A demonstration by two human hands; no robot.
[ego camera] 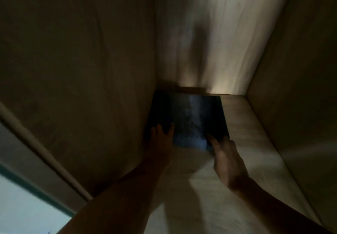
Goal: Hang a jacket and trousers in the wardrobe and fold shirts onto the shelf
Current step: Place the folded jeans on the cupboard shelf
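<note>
One folded shirt [187, 118], dark blue, lying flat on the wardrobe shelf [242, 135], pushed into the back left corner where the side panel [82, 87] meets the back panel [209, 42].

Condition of item: soft cloth, folded into a neat rectangle. I judge it light and limp, with no stiffness of its own; lifted by one corner, the fold would likely fall open. The shelf looks like smooth wood, so I expect the cloth to slide easily when pushed flat.

Hands, as I see them from the head camera:
- Left hand [160, 139]: fingers straight and spread, resting on the near left part of the shirt. Not gripping.
- Right hand [228, 160]: fingers extended, the tips at the near right corner of the shirt. Light is poor and the frame is blurred, so I cannot tell whether the tips press the cloth or sit just short of it. Nothing held.

Handling note: where I would take hold, if the shirt needs shifting, is along the near edge with both palms flat on top, pushing rather than pinching. To lift it, I would slide fingers under both near corners together so the fold stays closed.

Stage, by my reading: shirt placed; hands squaring it or about to leave.
</note>
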